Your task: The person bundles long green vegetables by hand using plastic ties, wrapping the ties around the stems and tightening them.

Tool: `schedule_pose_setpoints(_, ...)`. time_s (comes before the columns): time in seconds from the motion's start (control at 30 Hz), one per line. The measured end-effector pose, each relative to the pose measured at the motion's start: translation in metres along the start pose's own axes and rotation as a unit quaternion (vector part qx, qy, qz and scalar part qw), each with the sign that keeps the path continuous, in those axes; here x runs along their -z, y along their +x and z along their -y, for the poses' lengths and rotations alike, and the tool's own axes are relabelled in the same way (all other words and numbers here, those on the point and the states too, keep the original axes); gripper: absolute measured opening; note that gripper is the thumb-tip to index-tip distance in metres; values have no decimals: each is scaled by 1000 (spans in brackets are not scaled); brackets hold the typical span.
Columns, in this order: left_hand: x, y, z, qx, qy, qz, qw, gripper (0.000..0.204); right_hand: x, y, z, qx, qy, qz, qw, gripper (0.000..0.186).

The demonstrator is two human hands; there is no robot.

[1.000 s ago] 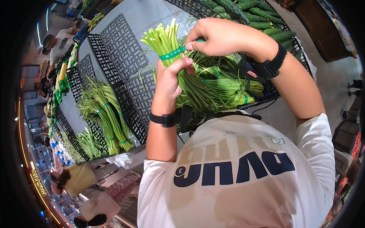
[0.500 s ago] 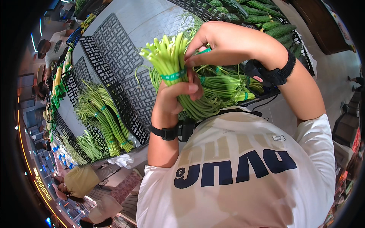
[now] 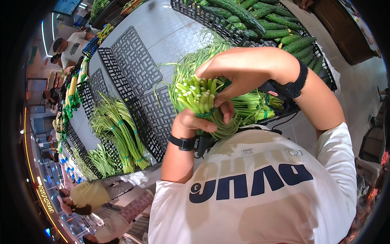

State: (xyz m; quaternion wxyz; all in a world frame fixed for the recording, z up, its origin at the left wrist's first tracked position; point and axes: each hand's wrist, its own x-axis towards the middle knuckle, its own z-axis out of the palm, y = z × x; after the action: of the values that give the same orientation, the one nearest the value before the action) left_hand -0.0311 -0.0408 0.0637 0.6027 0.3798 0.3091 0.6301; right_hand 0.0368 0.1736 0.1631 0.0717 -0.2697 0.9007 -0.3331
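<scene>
My left hand [image 3: 189, 124] is closed round a bunch of garlic scapes [image 3: 197, 96], its thumb lying across the stems below a green band [image 3: 206, 112]. The pale cut ends of the stems point up toward me, while the thin tails curl down toward my shirt. My right hand [image 3: 239, 67] arches over the bunch's right side, with the thumb pressed against the stems and other fingers hidden behind them. Under and beyond my hands lie more banded garlic scapes [image 3: 254, 107], their loose tips [image 3: 191, 61] spreading to the far side.
Black slatted crates [image 3: 136, 53] stand on the display at left, with other banded green bunches [image 3: 118, 130] beside them. Dark green bumpy cucumbers [image 3: 272, 24] fill a crate at far right. Several people are at left, one in a yellow top [image 3: 87, 197].
The bunch has tipped so its cut ends face me more, and sits a little lower and farther right. My right hand has moved down over its side; the green strip at its fingers no longer shows.
</scene>
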Motion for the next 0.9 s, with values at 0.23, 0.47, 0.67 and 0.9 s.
schedule_pose_setpoints(0.23,-6,-19,-13,73,167,-90,979,74,-17,-9,-8,50,53,-57,996,38)
schedule_pose_setpoints(0.47,-29,-7,4,-53,106,-418,900,42,-25,-1,-43,55,175,-126,975,31)
schedule_pose_setpoints(0.67,-47,11,22,-125,450,-484,740,39,-25,2,-49,94,114,-126,981,35)
schedule_pose_setpoints(0.9,-38,18,21,-124,312,-511,791,38,-16,-6,-28,30,-10,-138,990,32)
